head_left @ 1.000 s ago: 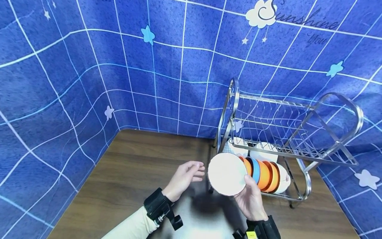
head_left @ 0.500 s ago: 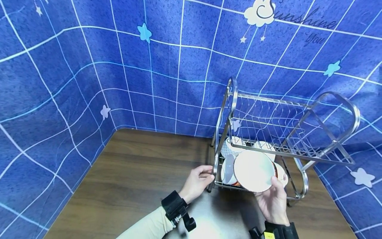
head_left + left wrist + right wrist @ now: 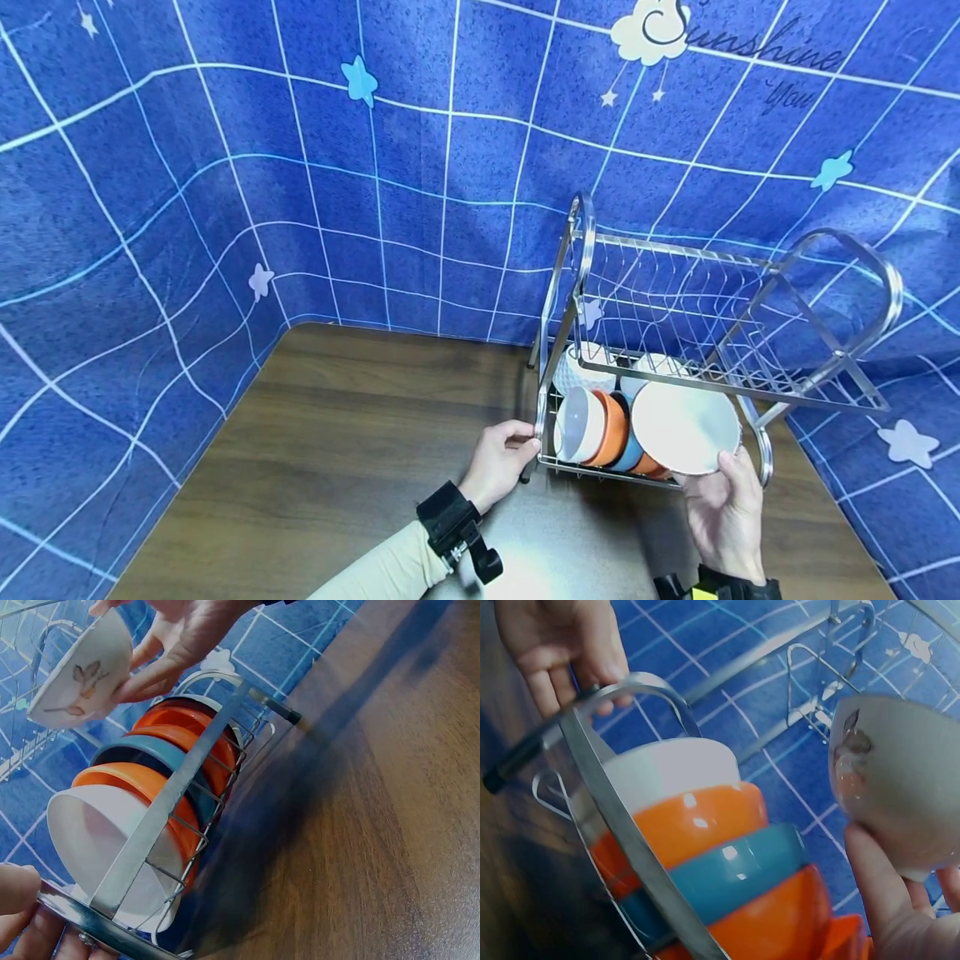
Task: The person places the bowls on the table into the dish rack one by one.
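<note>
white bowl (image 3: 684, 427) has shifted right along the steel rack (image 3: 738, 275) since a moment back, right hand (image 3: 723, 517) pinching its rim at the far end of the lower shelf, so it's close to slotting in behind the stacked bowls (image 3: 600, 429). left hand (image 3: 498, 458) now grips the rack's front post instead of hanging loose. left wrist view: leaf print on the bowl (image 3: 79, 671). right wrist view: bowl (image 3: 900, 784) just beside the stack. brown wood table (image 3: 337, 433), blue star cloth (image 3: 225, 167) behind.

Dark wood table (image 3: 337, 433); steel dish rack (image 3: 720, 367) standing on it.
</note>
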Motion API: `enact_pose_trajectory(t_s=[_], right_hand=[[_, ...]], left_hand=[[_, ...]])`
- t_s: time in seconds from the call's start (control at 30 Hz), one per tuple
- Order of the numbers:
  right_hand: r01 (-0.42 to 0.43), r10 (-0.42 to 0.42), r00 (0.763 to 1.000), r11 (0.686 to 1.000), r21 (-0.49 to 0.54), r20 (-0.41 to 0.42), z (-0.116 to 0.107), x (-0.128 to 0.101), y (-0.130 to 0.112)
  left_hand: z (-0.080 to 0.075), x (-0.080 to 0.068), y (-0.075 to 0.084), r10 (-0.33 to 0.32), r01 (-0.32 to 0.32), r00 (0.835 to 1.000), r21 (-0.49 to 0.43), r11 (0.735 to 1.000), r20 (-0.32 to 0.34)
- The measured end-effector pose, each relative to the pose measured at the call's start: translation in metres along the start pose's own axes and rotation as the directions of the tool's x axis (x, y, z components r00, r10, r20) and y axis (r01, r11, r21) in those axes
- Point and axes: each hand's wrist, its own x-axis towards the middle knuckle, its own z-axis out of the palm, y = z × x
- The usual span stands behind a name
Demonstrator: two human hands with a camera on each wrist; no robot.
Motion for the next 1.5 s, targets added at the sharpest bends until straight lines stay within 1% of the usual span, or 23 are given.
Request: enact_pose_trajectory(t_s=[0.03, 0.07, 0.13, 0.2, 0.27, 0.37, 0.53, 0.7, 0.77, 0.8, 0.83, 0.93, 1.0, 1.03, 1.07, 1.1, 1.17, 1.2, 1.27, 1.3, 1.4, 1.43, 1.5], right_hand=[[0.021, -0.021, 1.0, 1.0, 0.018, -0.004, 0.0, 0.0, -0.002], [0.044, -0.044, 0.999, 0.998, 0.036, -0.01, 0.001, 0.001, -0.003], [0.089, -0.086, 0.995, 0.994, 0.058, -0.053, 0.001, 0.002, -0.006], [0.134, -0.125, 0.985, 0.989, 0.069, -0.119, 0.001, 0.003, -0.008], [0.179, -0.168, 0.967, 0.983, 0.04, -0.193, 0.001, 0.004, -0.01], [0.243, -0.246, 0.927, 0.969, -0.044, -0.284, 0.001, 0.005, -0.011], [0.341, -0.373, 0.856, 0.928, -0.151, -0.358, 0.002, 0.005, -0.014], [0.395, -0.476, 0.781, 0.878, -0.271, -0.404, 0.001, 0.004, -0.02], [0.409, -0.518, 0.754, 0.851, -0.33, -0.404, 0.0, 0.003, -0.022], [0.399, -0.537, 0.742, 0.835, -0.379, -0.4, 0.0, 0.003, -0.024], [0.394, -0.563, 0.728, 0.811, -0.434, -0.391, -0.001, 0.003, -0.025], [0.332, -0.638, 0.688, 0.701, -0.631, -0.347, -0.004, 0.003, -0.027], [0.278, -0.665, 0.675, 0.631, -0.724, -0.321, -0.006, 0.003, -0.029], [0.266, -0.674, 0.673, 0.606, -0.749, -0.306, -0.008, 0.004, -0.029], [0.254, -0.678, 0.675, 0.584, -0.771, -0.291, -0.009, 0.004, -0.029], [0.239, -0.682, 0.679, 0.554, -0.798, -0.271, -0.01, 0.004, -0.028], [0.204, -0.694, 0.691, 0.456, -0.866, -0.202, -0.013, 0.003, -0.027], [0.19, -0.701, 0.695, 0.396, -0.899, -0.162, -0.014, 0.003, -0.026], [0.167, -0.712, 0.7, 0.244, -0.955, -0.059, -0.018, 0.002, -0.024], [0.155, -0.711, 0.703, 0.176, -0.972, -0.016, -0.02, 0.002, -0.023], [0.162, -0.696, 0.715, 0.066, -0.985, 0.071, -0.026, 0.003, -0.021], [0.165, -0.692, 0.717, 0.042, -0.985, 0.091, -0.028, 0.004, -0.02], [0.165, -0.682, 0.723, 0.022, -0.986, 0.106, -0.03, 0.006, -0.018]], left_hand=[[0.0, -0.001, 0.004, 0.006, -0.006, 1.0, 0.008, 1.0, 0.002], [0.001, 0.001, -0.002, 0.008, -0.008, 1.0, 0.011, 1.0, 0.002], [0.002, 0.004, -0.012, 0.01, -0.01, 1.0, 0.024, 1.0, 0.005], [0.003, 0.005, -0.014, 0.005, -0.006, 1.0, 0.031, 0.999, 0.011], [0.003, 0.005, -0.015, -0.001, 0.0, 1.0, 0.029, 1.0, 0.017], [0.004, 0.005, -0.016, -0.013, 0.012, 1.0, 0.03, 0.999, 0.02], [0.004, 0.006, -0.016, -0.008, 0.007, 1.0, 0.03, 1.0, 0.014], [0.004, 0.006, -0.017, -0.014, 0.014, 1.0, 0.031, 0.999, 0.017], [0.004, 0.006, -0.017, -0.021, 0.021, 1.0, 0.023, 1.0, 0.019], [0.003, 0.005, -0.017, -0.024, 0.024, 1.0, 0.017, 1.0, 0.02], [0.003, 0.005, -0.017, -0.02, 0.02, 1.0, 0.012, 1.0, 0.021], [0.003, 0.004, -0.013, -0.012, 0.012, 1.0, -0.002, 1.0, 0.017], [0.002, 0.003, -0.008, -0.002, 0.002, 1.0, -0.003, 1.0, 0.018], [0.002, 0.002, -0.003, 0.005, -0.005, 1.0, -0.003, 1.0, 0.02], [0.001, 0.001, 0.002, 0.006, -0.006, 1.0, -0.003, 1.0, 0.022], [0.0, 0.0, 0.007, 0.009, -0.009, 1.0, -0.004, 1.0, 0.025], [-0.002, -0.002, 0.017, 0.01, -0.01, 0.999, -0.004, 1.0, 0.032], [-0.002, -0.004, 0.021, 0.012, -0.012, 0.999, -0.005, 1.0, 0.034], [-0.003, -0.006, 0.026, 0.009, -0.009, 0.999, -0.003, 1.0, 0.035], [-0.004, -0.006, 0.027, 0.01, -0.01, 0.999, 0.0, 1.0, 0.035], [-0.003, -0.007, 0.028, 0.019, -0.019, 0.999, 0.004, 1.0, 0.031], [-0.003, -0.007, 0.027, 0.019, -0.019, 0.999, 0.003, 1.0, 0.031], [-0.003, -0.007, 0.027, 0.018, -0.018, 0.999, -0.002, 1.0, 0.033]])
